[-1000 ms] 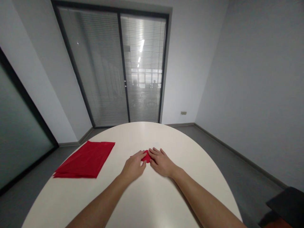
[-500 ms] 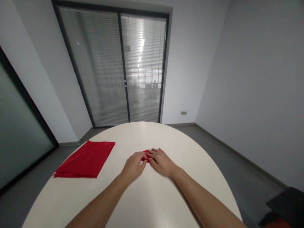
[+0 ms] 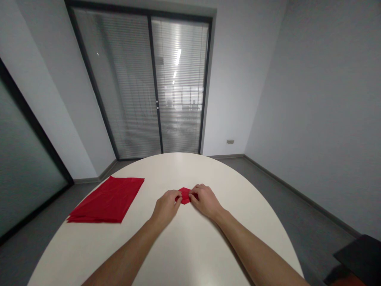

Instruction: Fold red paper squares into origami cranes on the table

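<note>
Sheet (image 3: pixel 185 196), plain red, between hands (image 3: pixel 206 201)

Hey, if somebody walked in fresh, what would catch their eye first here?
Probably the large, layered red sheet on the left of the rounded white table. Next, the small red piece near the middle, its two sides pinched by the left hand and the right hand. Beyond the table stand glass panels with blinds.

The left hand (image 3: pixel 166 205) and right hand (image 3: pixel 206 200) pinch opposite sides of a small red piece (image 3: pixel 185 196) on the round white tabletop (image 3: pixel 186 246). The fingers (image 3: pixel 172 194) are curled. Larger red sheets (image 3: pixel 108 199) lie stacked on the left, well apart. A dark-framed glass door (image 3: pixel 153 59) with blinds (image 3: pixel 184 131) stands beyond.
</note>
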Motion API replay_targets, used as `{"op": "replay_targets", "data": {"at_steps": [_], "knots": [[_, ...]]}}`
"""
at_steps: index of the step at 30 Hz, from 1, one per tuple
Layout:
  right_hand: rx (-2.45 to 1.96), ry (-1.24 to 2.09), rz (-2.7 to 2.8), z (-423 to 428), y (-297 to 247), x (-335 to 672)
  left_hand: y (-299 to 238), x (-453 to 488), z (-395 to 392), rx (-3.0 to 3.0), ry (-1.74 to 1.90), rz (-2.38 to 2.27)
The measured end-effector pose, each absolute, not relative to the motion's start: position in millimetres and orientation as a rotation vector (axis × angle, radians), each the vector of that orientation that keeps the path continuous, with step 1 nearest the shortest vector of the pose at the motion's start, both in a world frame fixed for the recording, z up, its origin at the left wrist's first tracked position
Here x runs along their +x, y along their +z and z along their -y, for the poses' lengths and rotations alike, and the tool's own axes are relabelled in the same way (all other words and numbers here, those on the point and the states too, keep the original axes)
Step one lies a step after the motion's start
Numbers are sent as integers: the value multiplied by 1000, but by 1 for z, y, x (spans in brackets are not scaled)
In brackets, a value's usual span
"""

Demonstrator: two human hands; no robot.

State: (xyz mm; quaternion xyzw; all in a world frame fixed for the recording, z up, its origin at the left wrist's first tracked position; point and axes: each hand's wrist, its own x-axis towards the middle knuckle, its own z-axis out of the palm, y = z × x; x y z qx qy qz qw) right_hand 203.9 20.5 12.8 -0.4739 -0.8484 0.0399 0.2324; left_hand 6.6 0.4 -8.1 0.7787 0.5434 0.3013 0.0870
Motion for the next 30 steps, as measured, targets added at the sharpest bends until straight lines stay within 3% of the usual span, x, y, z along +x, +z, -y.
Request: {"op": "replay_targets", "data": {"at_steps": [23, 30], "knots": [[-1451, 171, 2259, -22, 15, 207, -1, 6, 2, 2407, 715, -1635], [-1055, 181, 2432, -10, 17, 197, -8, 5, -3, 2424, 771, -1643]]}}
